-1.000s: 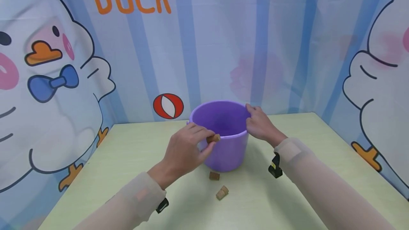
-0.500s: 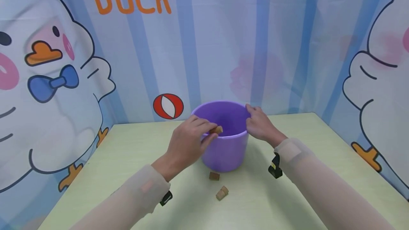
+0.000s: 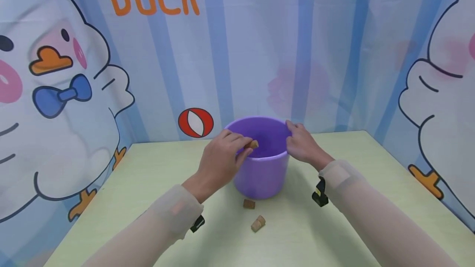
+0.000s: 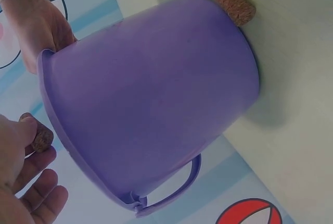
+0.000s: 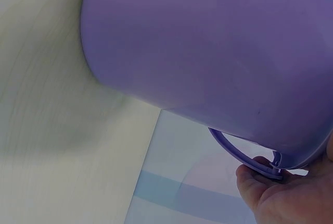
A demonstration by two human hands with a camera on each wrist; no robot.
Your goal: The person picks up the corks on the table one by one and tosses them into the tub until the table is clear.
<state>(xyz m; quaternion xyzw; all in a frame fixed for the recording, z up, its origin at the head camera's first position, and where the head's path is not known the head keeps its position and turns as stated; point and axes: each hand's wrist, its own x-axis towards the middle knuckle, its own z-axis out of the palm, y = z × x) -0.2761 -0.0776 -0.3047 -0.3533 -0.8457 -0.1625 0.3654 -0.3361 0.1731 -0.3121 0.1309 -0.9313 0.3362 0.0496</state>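
Note:
A purple bucket (image 3: 261, 176) stands upright on the table, its inside partly visible from above. My left hand (image 3: 222, 158) pinches a cork (image 3: 254, 144) between thumb and fingers at the bucket's near left rim. In the left wrist view the pinched cork (image 4: 42, 138) is just outside the rim line, the other fingers spread loosely. My right hand (image 3: 304, 143) grips the bucket's right rim; in the right wrist view its fingers (image 5: 252, 185) are by the handle (image 5: 237, 153). Two more corks lie in front of the bucket: a darker cork (image 3: 249, 204) close to its base and a lighter cork (image 3: 258, 223) nearer me.
The pale table (image 3: 167, 184) reaches back to a curtain (image 3: 252, 44) printed with ducks and stripes, which hangs behind and at both sides. Black straps are on both wrists.
My left hand has moved up and a little to the right with its cork, from in front of the rim to over the opening. The right hand and the bucket stay in place.

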